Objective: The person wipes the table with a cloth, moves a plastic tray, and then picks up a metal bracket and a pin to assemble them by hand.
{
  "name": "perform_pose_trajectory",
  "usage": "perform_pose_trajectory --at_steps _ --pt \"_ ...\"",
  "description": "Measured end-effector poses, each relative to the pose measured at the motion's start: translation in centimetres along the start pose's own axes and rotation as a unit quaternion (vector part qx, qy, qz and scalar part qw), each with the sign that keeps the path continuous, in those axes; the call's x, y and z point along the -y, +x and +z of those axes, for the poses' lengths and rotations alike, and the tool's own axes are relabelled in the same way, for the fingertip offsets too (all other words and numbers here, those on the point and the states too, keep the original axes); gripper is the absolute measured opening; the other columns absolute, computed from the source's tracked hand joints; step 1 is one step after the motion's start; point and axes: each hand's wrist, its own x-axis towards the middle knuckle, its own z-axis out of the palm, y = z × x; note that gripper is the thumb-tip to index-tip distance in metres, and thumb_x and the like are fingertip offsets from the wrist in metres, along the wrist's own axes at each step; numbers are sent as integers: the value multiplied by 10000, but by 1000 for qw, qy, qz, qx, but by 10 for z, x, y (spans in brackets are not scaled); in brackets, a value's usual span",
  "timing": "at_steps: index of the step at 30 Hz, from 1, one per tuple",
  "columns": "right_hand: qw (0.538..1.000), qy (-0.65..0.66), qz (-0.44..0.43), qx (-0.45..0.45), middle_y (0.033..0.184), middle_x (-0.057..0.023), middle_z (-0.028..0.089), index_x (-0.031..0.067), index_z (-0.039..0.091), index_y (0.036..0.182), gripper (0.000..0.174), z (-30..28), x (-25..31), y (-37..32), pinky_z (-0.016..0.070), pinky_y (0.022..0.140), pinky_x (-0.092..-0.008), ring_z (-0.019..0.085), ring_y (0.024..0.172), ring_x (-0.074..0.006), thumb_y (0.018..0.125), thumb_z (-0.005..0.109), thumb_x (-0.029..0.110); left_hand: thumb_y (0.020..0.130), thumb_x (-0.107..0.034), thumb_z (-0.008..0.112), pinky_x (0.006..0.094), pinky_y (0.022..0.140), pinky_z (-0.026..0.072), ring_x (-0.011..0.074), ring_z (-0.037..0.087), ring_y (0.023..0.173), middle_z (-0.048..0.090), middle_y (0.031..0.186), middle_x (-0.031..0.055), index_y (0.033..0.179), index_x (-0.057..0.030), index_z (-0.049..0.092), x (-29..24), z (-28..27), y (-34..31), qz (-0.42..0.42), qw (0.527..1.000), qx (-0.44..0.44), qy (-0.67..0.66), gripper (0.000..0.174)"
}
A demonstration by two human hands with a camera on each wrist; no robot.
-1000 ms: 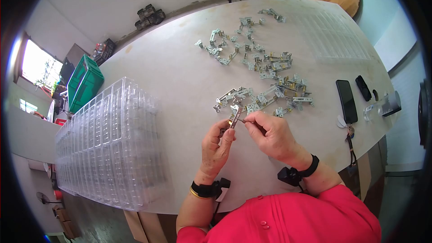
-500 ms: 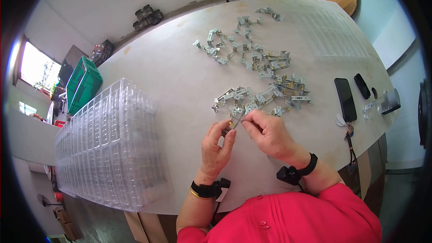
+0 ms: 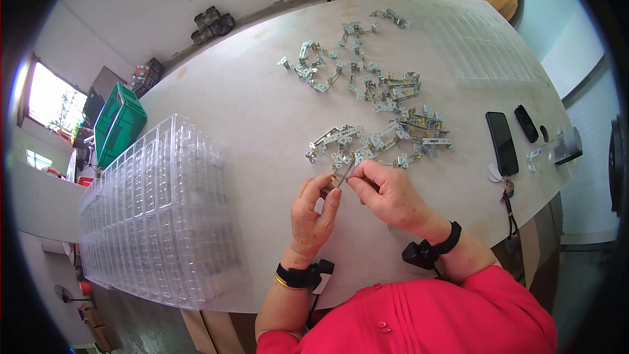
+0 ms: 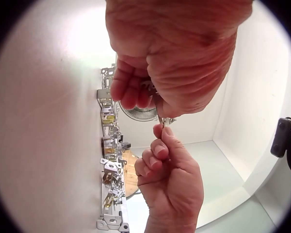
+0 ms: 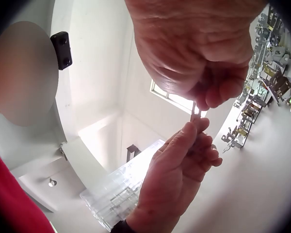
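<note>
Close over the table, my left hand [image 3: 313, 216] holds a slim silvery metal bracket [image 3: 342, 178] with a brass-coloured part between thumb and fingers. The right hand [image 3: 390, 193] meets it from the other side, thumb and forefinger pinching a small thin metal piece at the bracket; the fingertips mostly hide that piece. In the left wrist view, the right hand's fingertips [image 4: 163, 130] come right up to the metal below the left hand. Just beyond both hands lies a loose pile of similar brackets [image 3: 393, 141].
More brackets [image 3: 321, 65] trail toward the table's far side. Stacked clear plastic trays [image 3: 157, 216] stand at left; another clear tray [image 3: 485, 52] lies at far right. A phone [image 3: 502, 143], a black case [image 3: 525, 123] and a clear container [image 3: 563, 151] sit near the right edge.
The bracket has turned in the left hand and now leans more to the right, showing narrower. My right hand has shifted slightly left, closer to the left fingers. The loose brackets stay put.
</note>
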Motion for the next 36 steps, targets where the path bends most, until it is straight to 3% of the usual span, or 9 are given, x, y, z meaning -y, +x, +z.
perform_pose_trajectory --at_steps 2,5,14,18,21,23,29,32,36 --pt "1000 0 14 1 636 -96 572 25 608 942 71 1 3 -1 423 532 -322 500 541 -153 943 637 90 948 -70 658 279 771 496 157 602 840 622 944 80 1157 18 625 0 -1 -1 -30 999 8 -14 229" --pt "1000 -2 11 -17 633 -96 570 23 603 942 75 2 -2 1 425 533 -323 500 542 -152 945 634 90 918 -37 674 295 700 509 181 614 764 623 893 104 1164 21 624 3 0 0 -3 1000 -2 -5 258" --pt "999 17 19 29 646 -92 575 20 595 925 97 1 0 -2 426 541 -327 500 558 -148 952 627 108 920 -36 672 291 704 506 175 607 763 618 896 100 1163 24 624 7 2 -2 -11 1000 -8 -17 255" --pt "1000 10 28 -6 651 -95 571 21 595 933 95 0 2 0 430 557 -326 505 571 -147 955 620 110 921 -43 672 289 711 504 177 606 763 617 896 101 1158 29 623 9 3 -3 -13 1000 -16 -24 252" --pt "998 7 31 50 645 -93 565 19 597 935 88 -4 6 -2 429 561 -315 502 578 -135 949 625 101 946 -64 654 280 720 502 159 602 770 627 918 86 1162 25 620 13 2 -6 -31 999 -15 -31 236" --pt "998 10 56 32 685 -47 603 33 605 970 70 -8 10 -1 424 558 -294 502 598 -109 971 613 103 996 -105 602 267 761 501 120 601 823 637 968 52 1191 44 608 13 1 -9 -121 984 -22 -130 246" --pt "986 152 -37 -53 913 12 660 61 616 1072 100 -1 -15 9 485 680 -236 569 766 -52 1023 581 142 1016 -157 558 277 750 498 142 604 789 645 862 58 1182 47 616 7 -6 -8 -176 947 35 -267 269" --pt "968 248 16 17 941 -9 665 49 614 1082 116 -7 -3 9 511 737 -229 605 829 -57 1024 579 144 1010 -157 552 289 758 499 151 608 782 647 860 60 1171 50 621 9 -10 -7 -202 929 93 -296 271" --pt "966 250 36 62 927 -13 662 39 609 1076 117 -10 2 11 522 719 -229 622 815 -68 1031 565 137 1004 -170 556 298 766 499 156 614 787 651 873 64 1166 53 625 8 -14 -6 -222 910 112 -332 284"
